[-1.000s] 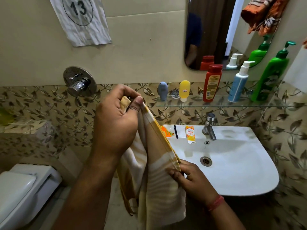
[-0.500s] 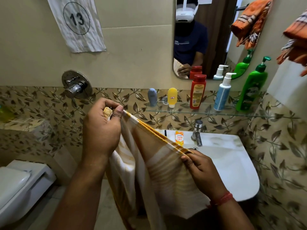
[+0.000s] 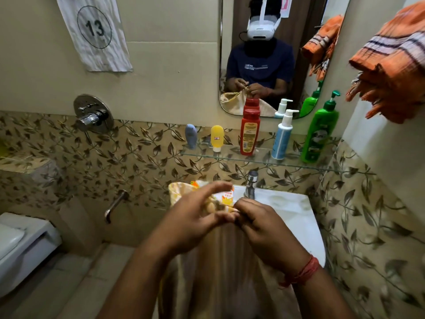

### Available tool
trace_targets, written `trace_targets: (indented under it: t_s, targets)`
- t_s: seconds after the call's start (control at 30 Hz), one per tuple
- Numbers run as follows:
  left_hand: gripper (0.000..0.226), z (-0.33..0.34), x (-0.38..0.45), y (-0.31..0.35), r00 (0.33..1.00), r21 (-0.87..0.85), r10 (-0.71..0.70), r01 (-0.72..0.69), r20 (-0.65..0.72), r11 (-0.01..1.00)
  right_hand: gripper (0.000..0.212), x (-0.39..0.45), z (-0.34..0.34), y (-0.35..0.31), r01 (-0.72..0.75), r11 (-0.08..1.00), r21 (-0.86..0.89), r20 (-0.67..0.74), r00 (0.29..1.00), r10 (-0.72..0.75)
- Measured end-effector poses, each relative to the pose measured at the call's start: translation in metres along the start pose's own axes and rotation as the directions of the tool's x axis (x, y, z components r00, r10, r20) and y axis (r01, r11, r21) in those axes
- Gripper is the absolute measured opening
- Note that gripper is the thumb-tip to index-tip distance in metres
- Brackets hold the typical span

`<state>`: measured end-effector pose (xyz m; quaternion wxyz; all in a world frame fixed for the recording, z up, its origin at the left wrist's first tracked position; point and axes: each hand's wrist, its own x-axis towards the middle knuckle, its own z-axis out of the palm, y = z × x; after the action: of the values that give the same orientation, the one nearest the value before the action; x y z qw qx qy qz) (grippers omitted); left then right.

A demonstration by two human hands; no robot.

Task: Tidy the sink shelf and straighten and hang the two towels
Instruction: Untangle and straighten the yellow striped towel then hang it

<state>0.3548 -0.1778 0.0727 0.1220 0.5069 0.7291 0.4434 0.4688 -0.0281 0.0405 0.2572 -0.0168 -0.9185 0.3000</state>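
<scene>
Bathroom's pretty cramped, with the sink (image 3: pixel 299 217) tucked into the corner. Nearest the camera, both hands meet over the sink's front edge on the yellow-striped towel (image 3: pixel 220 268), which hangs down from them. The right hand (image 3: pixel 264 226) has its grip pinching the towel's top edge; the left hand (image 3: pixel 195 219) has fingers half spread, and it's too blurry to tell if its grip has any cloth.

Risk as it looks: if only one hand truly has it, the folded edges could slide apart, or the towel drops into the basin and gets wet. The small orange tube (image 3: pixel 227 195) lying at the sink's back edge and the tap (image 3: pixel 250 185) sit right behind the hands and could snag the cloth.

Further back, the glass shelf (image 3: pixel 259 161) holds five bottles, upright. The orange towel (image 3: pixel 391 65) is bunched up high at the right, not yet straightened.
</scene>
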Motion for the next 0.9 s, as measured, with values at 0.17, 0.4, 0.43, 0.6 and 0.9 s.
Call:
trace_targets:
  t_s: [0.17, 0.4, 0.43, 0.6, 0.9]
  targets:
    - [0.019, 0.043, 0.004, -0.014, 0.999, 0.007, 0.017, -0.017, 0.037, 1.0, 0.009, -0.01, -0.016, 0.014, 0.004, 1.0, -0.002, 0.122, 0.993, -0.004]
    - [0.004, 0.061, -0.002, -0.016, 0.986, -0.099, -0.011, -0.006, -0.167, 0.995, 0.03, -0.035, -0.024, 0.048, -0.177, 0.963, 0.204, 0.273, 0.955, 0.118]
    - [0.003, 0.062, -0.002, -0.015, 0.978, -0.147, -0.041, 0.011, -0.206, 0.989, 0.033, -0.039, -0.023, 0.053, -0.214, 0.947, 0.24, 0.307, 0.942, 0.135]
    - [0.017, 0.055, -0.001, -0.015, 0.922, -0.191, -0.146, 0.08, -0.358, 0.978, 0.023, -0.044, -0.015, 0.06, -0.283, 0.922, 0.265, 0.427, 0.892, 0.151]
    - [0.012, -0.024, 0.006, -0.029, 0.696, -0.201, -0.192, 0.069, -0.692, 0.977, 0.026, -0.036, 0.009, 0.091, -0.377, 0.924, -0.069, 0.287, 0.879, 0.38]
